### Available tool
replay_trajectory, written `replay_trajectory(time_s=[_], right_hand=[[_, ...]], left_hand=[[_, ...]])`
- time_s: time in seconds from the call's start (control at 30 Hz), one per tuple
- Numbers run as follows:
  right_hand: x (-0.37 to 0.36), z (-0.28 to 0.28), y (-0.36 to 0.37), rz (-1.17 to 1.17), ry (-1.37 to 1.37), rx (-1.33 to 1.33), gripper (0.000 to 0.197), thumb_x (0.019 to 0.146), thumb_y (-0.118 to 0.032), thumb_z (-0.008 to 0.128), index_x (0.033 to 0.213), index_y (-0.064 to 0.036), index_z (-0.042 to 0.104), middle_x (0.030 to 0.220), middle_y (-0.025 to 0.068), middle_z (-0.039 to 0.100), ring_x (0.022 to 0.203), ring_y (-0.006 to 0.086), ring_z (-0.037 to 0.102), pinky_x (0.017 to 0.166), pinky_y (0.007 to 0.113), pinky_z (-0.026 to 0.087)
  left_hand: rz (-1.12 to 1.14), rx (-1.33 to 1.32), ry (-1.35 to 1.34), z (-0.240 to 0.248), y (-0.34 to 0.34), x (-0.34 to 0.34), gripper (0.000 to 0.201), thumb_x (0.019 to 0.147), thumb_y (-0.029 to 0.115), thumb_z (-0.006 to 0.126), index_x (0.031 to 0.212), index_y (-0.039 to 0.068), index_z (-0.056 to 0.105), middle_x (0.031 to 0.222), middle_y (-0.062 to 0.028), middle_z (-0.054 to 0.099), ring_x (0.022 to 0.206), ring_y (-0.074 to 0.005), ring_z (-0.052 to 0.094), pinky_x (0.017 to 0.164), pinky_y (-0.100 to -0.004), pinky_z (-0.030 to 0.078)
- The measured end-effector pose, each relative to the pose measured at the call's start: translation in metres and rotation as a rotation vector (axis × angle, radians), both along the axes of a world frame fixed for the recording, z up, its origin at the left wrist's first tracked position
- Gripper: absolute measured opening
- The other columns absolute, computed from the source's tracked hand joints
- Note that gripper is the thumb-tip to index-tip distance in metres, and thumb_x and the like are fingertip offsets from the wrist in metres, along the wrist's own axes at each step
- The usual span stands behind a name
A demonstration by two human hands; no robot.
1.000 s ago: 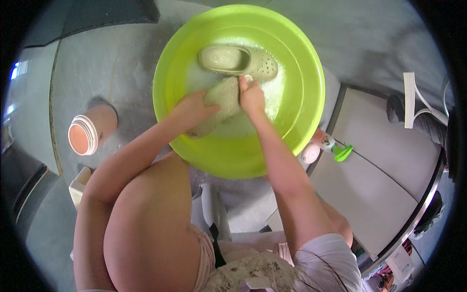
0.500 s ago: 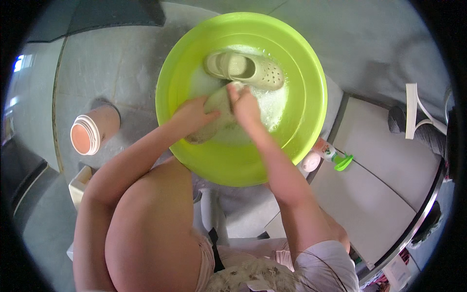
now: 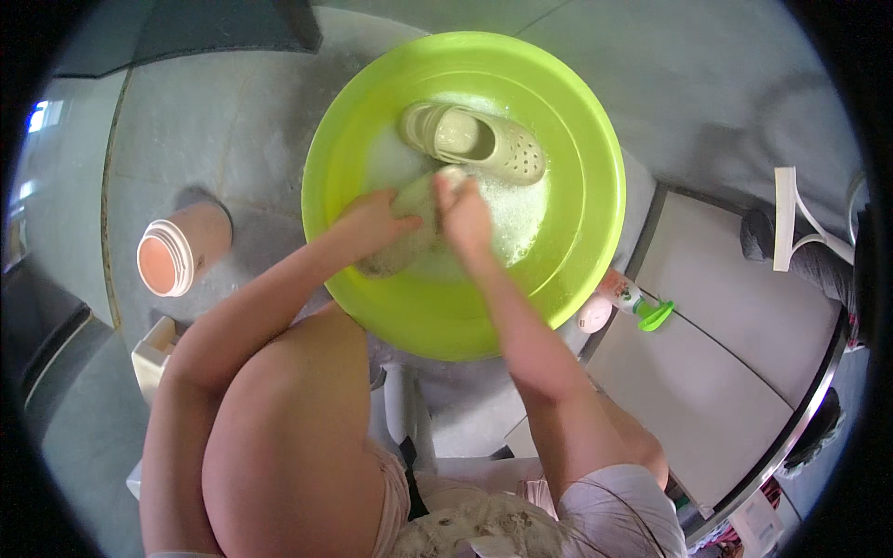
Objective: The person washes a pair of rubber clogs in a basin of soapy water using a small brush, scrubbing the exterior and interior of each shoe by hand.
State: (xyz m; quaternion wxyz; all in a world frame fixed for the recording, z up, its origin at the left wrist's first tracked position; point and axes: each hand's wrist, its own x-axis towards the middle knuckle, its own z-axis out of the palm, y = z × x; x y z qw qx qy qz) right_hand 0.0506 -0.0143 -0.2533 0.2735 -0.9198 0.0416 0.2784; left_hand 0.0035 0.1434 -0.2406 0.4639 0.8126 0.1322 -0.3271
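A lime-green basin holds water with white suds. Inside it, near the far side, a pale beige clog rests with its opening up and its holed toe to the right. My left hand is closed on a second clog, held slanted over the suds and blurred in part. Against that clog's upper end, my right hand is closed round something small with a pale tip; my fingers hide most of it, and I cannot tell its kind.
Left of the basin lies an open pink tub, near a cream-coloured box. At the right, a bottle with a green pump and a round pink item sit beside a grey-white panelled surface.
My right hand has shifted slightly down along the held clog. The view has moved a little, so the basin and the other clog appear slightly lower. Both hands keep their hold.
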Motion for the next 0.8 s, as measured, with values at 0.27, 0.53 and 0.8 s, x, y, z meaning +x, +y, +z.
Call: replay_trajectory(time_s=[0.27, 0.53, 0.8], right_hand=[[0.02, -0.047, -0.112, -0.315, -0.068, -0.396, 0.068, 0.091, -0.055, 0.041, 0.122, 0.0055, 0.038, 0.099, 0.0257, 0.062, 0.089, 0.041, 0.061, 0.079, 0.048, 0.047], [-0.056, -0.01, -0.039, -0.236, -0.084, 0.335, 0.054, 0.092, -0.043, 0.05, 0.119, 0.0032, 0.043, 0.092, 0.0234, 0.063, 0.081, 0.0399, 0.062, 0.077, 0.045, 0.048], [-0.022, 0.012, -0.025, -0.098, 0.08, 0.004, 0.057, 0.089, -0.045, 0.053, 0.118, 0.0022, 0.041, 0.079, 0.0235, 0.063, 0.071, 0.0409, 0.062, 0.062, 0.046, 0.047]], left_hand=[[0.018, 0.039, 0.048, 0.008, -0.007, 0.011, 0.058, 0.084, 0.048, 0.056, 0.115, -0.001, 0.057, 0.104, -0.0247, 0.062, 0.1, -0.0348, 0.06, 0.088, -0.0411, 0.045], [0.034, 0.085, 0.12, 0.001, 0.001, -0.001, 0.054, 0.094, 0.044, 0.038, 0.116, -0.002, 0.056, 0.109, -0.0265, 0.06, 0.103, -0.0384, 0.057, 0.092, -0.0428, 0.042], [0.036, 0.072, 0.055, -0.009, -0.007, 0.007, 0.056, 0.096, 0.043, 0.033, 0.114, -0.005, 0.055, 0.114, -0.0304, 0.056, 0.105, -0.0428, 0.055, 0.094, -0.046, 0.04]])
